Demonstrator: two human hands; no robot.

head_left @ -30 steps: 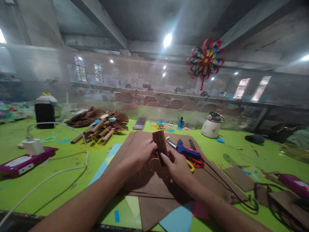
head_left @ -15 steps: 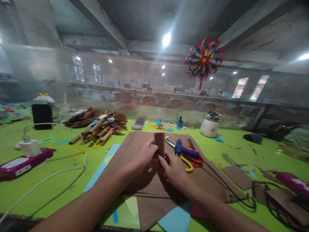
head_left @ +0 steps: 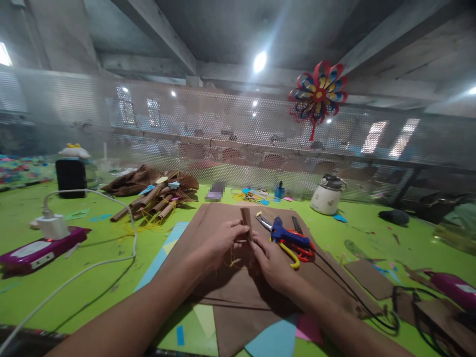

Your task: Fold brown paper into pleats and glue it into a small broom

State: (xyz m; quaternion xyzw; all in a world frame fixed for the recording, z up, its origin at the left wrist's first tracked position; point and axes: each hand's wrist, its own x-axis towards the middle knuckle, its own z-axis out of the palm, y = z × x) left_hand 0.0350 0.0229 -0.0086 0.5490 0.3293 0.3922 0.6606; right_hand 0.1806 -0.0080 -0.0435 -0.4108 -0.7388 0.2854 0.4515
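Between my hands stands a narrow bundle of pleated brown paper point(head_left: 246, 221), held upright above a large brown paper sheet point(head_left: 208, 233). My left hand point(head_left: 228, 238) pinches it from the left, near its upper part. My right hand point(head_left: 268, 258) grips it lower down from the right, thumb against its side. A thin yellow string point(head_left: 233, 259) hangs below my left fingers. Just right of my right hand lie a blue glue gun point(head_left: 288, 234) with a yellow trigger, and scissors with red handles point(head_left: 305, 252).
Rolled brown paper pieces point(head_left: 148, 203) with yellow strings lie at the back left. A purple power strip point(head_left: 40, 253) with a white charger and cable is on the left. A white bottle point(head_left: 326, 196) stands at the back right. A black cord point(head_left: 353, 290) crosses the right side.
The pleated paper has turned and now shows a narrower side, tilted slightly left at its top. Both hands keep their hold with shifted fingers. The whole view has moved slightly.
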